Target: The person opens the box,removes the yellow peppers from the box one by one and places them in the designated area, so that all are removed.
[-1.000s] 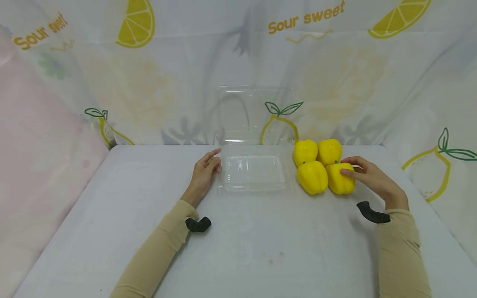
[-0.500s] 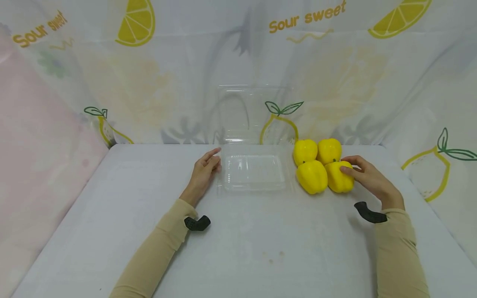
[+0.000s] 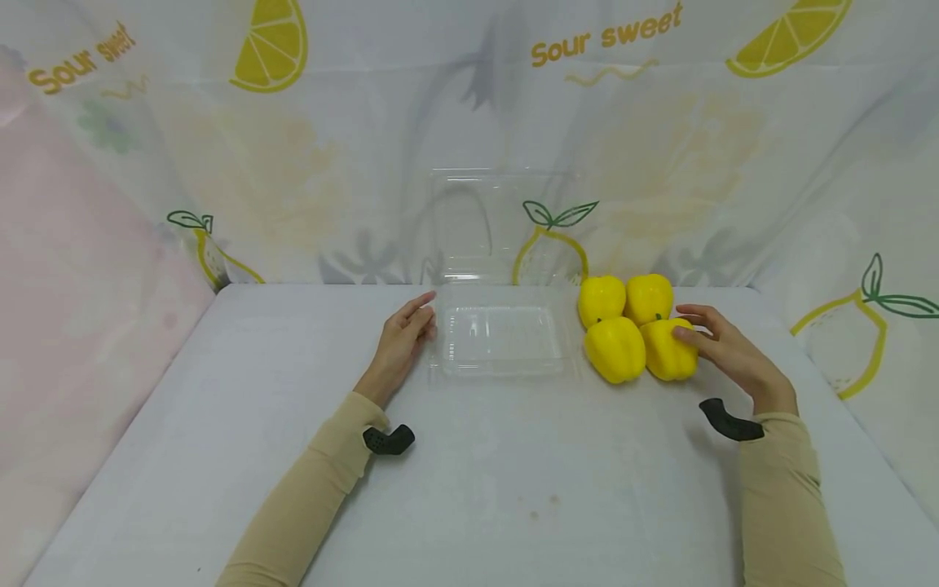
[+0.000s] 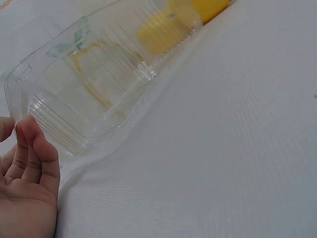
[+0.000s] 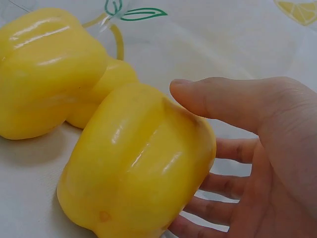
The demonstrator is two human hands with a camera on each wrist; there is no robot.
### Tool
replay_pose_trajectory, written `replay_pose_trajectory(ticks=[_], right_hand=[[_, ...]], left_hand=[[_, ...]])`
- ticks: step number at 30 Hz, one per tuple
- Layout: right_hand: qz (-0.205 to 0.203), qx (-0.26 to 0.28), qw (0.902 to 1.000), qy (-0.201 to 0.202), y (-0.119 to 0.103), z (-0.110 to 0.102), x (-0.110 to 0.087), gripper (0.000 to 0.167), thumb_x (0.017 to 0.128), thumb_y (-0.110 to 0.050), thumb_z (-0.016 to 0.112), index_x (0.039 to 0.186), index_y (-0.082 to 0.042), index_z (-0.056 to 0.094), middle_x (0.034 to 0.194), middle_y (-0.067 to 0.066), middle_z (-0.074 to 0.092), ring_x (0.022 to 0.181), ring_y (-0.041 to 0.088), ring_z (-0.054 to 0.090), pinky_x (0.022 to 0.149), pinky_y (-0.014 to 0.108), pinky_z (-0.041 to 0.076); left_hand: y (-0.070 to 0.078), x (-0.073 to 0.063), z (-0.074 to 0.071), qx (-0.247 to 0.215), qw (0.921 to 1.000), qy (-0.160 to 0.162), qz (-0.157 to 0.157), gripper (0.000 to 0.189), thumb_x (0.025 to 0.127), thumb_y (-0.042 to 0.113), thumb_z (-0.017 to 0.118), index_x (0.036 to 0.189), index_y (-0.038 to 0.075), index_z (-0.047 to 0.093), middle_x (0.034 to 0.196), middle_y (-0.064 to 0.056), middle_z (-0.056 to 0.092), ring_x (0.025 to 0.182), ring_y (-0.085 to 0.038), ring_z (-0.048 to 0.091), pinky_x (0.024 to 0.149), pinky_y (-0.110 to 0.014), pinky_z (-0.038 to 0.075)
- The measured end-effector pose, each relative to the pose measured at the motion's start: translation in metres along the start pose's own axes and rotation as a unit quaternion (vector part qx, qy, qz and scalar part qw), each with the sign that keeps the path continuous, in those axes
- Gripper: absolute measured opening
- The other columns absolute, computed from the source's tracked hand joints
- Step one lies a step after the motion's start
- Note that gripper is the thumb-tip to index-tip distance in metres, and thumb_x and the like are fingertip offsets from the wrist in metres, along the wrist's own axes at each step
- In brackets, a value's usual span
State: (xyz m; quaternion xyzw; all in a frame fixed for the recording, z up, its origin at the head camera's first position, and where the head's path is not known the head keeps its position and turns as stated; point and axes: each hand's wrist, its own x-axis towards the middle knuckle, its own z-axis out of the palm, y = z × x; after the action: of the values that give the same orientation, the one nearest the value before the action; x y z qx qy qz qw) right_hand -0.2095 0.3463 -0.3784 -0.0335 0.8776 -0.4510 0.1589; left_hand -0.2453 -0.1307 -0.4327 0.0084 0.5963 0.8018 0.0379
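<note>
A clear plastic clamshell container (image 3: pixel 502 338) lies on the white table, its lid (image 3: pixel 469 216) raised against the backdrop. My left hand (image 3: pixel 399 342) is at its left side; in the left wrist view, curled fingers (image 4: pixel 37 144) and the thumb pinch its rim. Several yellow bell peppers stand clustered just right of the container. My right hand (image 3: pixel 729 350) has its thumb and fingers on either side of the front right bell pepper (image 5: pixel 138 163), which rests on the table. The far ends of those fingers are hidden behind it.
Beside the held pepper stands the front left bell pepper (image 3: pixel 614 350), with two more peppers behind, one being the back right bell pepper (image 3: pixel 649 298). A lemon-printed curtain (image 3: pixel 367 147) closes off the back of the table (image 3: pixel 499 473).
The right forearm has shifted slightly left and the gripped pepper has moved very little. My left hand and the container look the same.
</note>
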Motion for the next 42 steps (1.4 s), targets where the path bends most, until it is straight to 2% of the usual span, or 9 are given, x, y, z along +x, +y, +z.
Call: replay_pose_trajectory(ticks=[8, 15, 25, 30, 33, 35, 38, 40, 42], right_hand=[[-0.008, 0.000, 0.9996, 0.029, 0.002, -0.001, -0.001, 0.066, 0.098, -0.046, 0.043, 0.149, -0.013, 0.016, 0.149, 0.017, 0.024, 0.131, 0.033, 0.032, 0.105, 0.058, 0.028], [-0.017, 0.008, 0.9990, 0.041, 0.003, -0.002, -0.001, 0.061, 0.098, -0.045, 0.043, 0.148, -0.018, 0.020, 0.147, 0.014, 0.027, 0.106, -0.003, 0.043, 0.103, 0.056, 0.030], [-0.026, 0.025, 0.9975, 0.061, 0.000, -0.001, -0.003, 0.054, 0.098, -0.044, 0.044, 0.144, -0.024, 0.027, 0.146, 0.016, 0.028, 0.106, -0.003, 0.042, 0.104, 0.059, 0.027], [-0.039, 0.021, 0.9944, 0.096, 0.000, -0.001, -0.002, 0.048, 0.098, -0.043, 0.045, 0.140, -0.022, 0.034, 0.136, 0.005, 0.038, 0.100, -0.009, 0.047, 0.096, 0.025, 0.040], [-0.043, 0.021, 0.9917, 0.119, -0.002, -0.001, -0.001, 0.049, 0.097, -0.044, 0.045, 0.140, -0.021, 0.037, 0.130, -0.008, 0.042, 0.102, -0.010, 0.046, 0.097, 0.023, 0.041], [-0.048, 0.021, 0.9899, 0.132, -0.005, 0.000, -0.001, 0.051, 0.097, -0.044, 0.045, 0.141, -0.019, 0.038, 0.128, -0.011, 0.043, 0.105, -0.009, 0.043, 0.106, 0.039, 0.036], [-0.064, 0.013, 0.9869, 0.147, -0.014, 0.002, 0.001, 0.057, 0.097, -0.045, 0.045, 0.143, -0.013, 0.037, 0.136, 0.002, 0.043, 0.109, -0.007, 0.039, 0.110, 0.058, 0.026], [-0.071, -0.004, 0.9845, 0.160, -0.023, 0.003, 0.003, 0.058, 0.097, -0.045, 0.046, 0.142, -0.011, 0.037, 0.140, 0.009, 0.041, 0.112, -0.004, 0.038, 0.111, 0.055, 0.026], [-0.080, -0.021, 0.9821, 0.169, -0.032, 0.006, 0.005, 0.058, 0.097, -0.045, 0.046, 0.143, -0.011, 0.037, 0.143, 0.014, 0.040, 0.117, 0.002, 0.039, 0.111, 0.050, 0.029]], left_hand=[[0.000, 0.000, 0.000, -0.010, 0.9999, 0.003, -0.005, 0.041, 0.098, 0.015, 0.051, 0.137, 0.003, 0.045, 0.081, 0.005, 0.055, 0.067, -0.004, 0.052, 0.064, -0.015, 0.045], [0.000, 0.000, -0.001, -0.017, 0.9999, 0.000, -0.001, 0.044, 0.098, 0.015, 0.050, 0.139, 0.001, 0.042, 0.081, 0.006, 0.054, 0.067, -0.004, 0.052, 0.064, -0.015, 0.044], [0.000, 0.000, -0.002, -0.009, 0.9999, 0.008, 0.001, 0.047, 0.098, 0.016, 0.050, 0.142, 0.002, 0.038, 0.080, 0.007, 0.053, 0.070, -0.005, 0.052, 0.066, -0.017, 0.043], [0.000, 0.000, -0.002, -0.007, 0.9998, 0.019, 0.003, 0.045, 0.099, 0.016, 0.049, 0.142, 0.004, 0.039, 0.082, 0.007, 0.052, 0.073, -0.004, 0.052, 0.066, -0.017, 0.043], [0.002, 0.000, -0.001, 0.006, 0.9992, 0.039, 0.002, 0.045, 0.099, 0.016, 0.049, 0.141, 0.006, 0.040, 0.085, 0.007, 0.051, 0.077, -0.006, 0.051, 0.067, -0.018, 0.044], [0.005, -0.001, -0.001, 0.035, 0.9983, 0.047, 0.003, 0.045, 0.099, 0.017, 0.050, 0.141, 0.007, 0.040, 0.090, 0.006, 0.050, 0.082, -0.007, 0.051, 0.069, -0.018, 0.045], [0.014, -0.002, -0.003, 0.124, 0.9911, 0.045, 0.018, 0.046, 0.099, 0.020, 0.049, 0.143, 0.009, 0.038, 0.101, 0.003, 0.048, 0.093, -0.014, 0.052, 0.074, -0.021, 0.048], [0.022, -0.003, -0.006, 0.197, 0.9789, 0.038, 0.041, 0.048, 0.099, 0.024, 0.049, 0.144, 0.010, 0.036, 0.110, -0.001, 0.046, 0.102, -0.019, 0.052, 0.079, -0.025, 0.049], [0.031, -0.005, -0.008, 0.266, 0.9609, 0.032, 0.070, 0.050, 0.099, 0.027, 0.048, 0.145, 0.011, 0.034, 0.118, -0.006, 0.044, 0.111, -0.023, 0.049, 0.086, -0.030, 0.048]])
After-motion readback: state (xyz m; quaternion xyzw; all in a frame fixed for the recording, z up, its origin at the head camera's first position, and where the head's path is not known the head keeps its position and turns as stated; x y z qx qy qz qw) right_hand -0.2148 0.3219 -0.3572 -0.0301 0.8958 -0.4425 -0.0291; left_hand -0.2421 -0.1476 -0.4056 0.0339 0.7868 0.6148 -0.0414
